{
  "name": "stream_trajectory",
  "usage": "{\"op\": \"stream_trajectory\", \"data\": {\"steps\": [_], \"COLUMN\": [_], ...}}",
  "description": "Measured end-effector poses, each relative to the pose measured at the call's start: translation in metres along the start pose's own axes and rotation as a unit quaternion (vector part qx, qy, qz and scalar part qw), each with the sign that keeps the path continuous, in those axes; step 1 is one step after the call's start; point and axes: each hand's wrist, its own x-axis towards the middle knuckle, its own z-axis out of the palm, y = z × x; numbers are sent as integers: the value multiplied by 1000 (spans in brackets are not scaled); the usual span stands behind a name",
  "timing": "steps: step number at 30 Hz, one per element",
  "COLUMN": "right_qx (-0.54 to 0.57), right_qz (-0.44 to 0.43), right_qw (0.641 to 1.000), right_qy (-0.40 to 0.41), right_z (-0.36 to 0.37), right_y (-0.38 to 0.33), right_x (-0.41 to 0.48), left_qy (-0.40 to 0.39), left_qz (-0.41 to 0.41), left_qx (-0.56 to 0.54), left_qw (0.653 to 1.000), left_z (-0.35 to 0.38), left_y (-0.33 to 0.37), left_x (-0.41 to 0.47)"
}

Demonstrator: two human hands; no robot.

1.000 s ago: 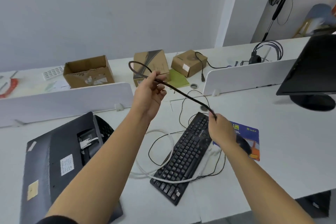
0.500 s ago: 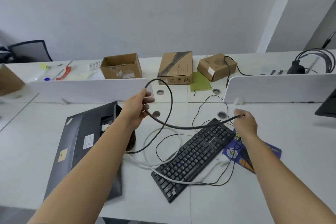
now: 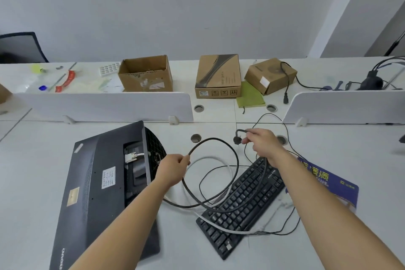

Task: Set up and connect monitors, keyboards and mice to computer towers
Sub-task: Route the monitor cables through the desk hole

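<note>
My two hands hold one black cable [image 3: 212, 138] above the middle of the worktop [image 3: 361, 155].
My left hand [image 3: 175, 169] pinches the loop; my right hand [image 3: 263, 144] has its grip clenched near the blurry end, likely a plug [image 3: 237, 139], I guess to pull it free of the tangle. One monitor [image 3: 98, 182] lies face down by the near left edge, ports up for plugging. One keyboard [image 3: 247, 199], one white cable [image 3: 210, 157], three boxes [image 3: 145, 74].

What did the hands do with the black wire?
The left hand came down, and the black cable, stretched tight before, now sags in loops over the keyboard. The right hand grips it near the plug. Both kept hold; the monitor stayed face-down.
</note>
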Motion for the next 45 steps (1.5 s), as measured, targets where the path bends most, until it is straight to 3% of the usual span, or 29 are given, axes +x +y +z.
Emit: {"op": "stream_trajectory", "data": {"steps": [10,15,20,21,23,25,27,29,32,34,37,41,45], "right_qx": [-34,-91,-143,-114,49,151,212,258,202,162,84,-75,-278], "right_qz": [-16,26,120,113,95,70,64,85,112,137,163,154,79], "right_qw": [999,995,982,987,994,985,972,958,969,977,982,980,951], "right_qy": [19,5,-18,-17,-11,37,78,97,82,35,-43,-105,-109], "right_z": [92,121,132,134,136,133,127,118,104,99,101,112,116], "right_y": [-12,5,9,12,13,7,4,6,17,28,44,63,83], "right_x": [79,110,131,135,138,138,138,131,113,101,84,75,81], "left_qy": [9,1,-11,-10,4,17,9,-26,-78,-83,-91,-99,-99], "left_qz": [-17,-29,-69,-81,-105,-139,-184,-233,-282,-283,-254,-146,-116], "left_qx": [156,131,76,64,23,-74,-213,-358,-532,-555,-517,-308,-190], "left_qw": [988,991,995,995,994,987,960,904,795,778,813,935,970], "left_z": [-33,-45,-55,-57,-61,-64,-68,-70,-62,-49,-33,-22,-2], "left_y": [-38,-57,-73,-74,-73,-67,-56,-44,-23,-10,2,-1,-17], "left_x": [58,75,82,82,84,84,84,89,100,107,112,113,116]}}
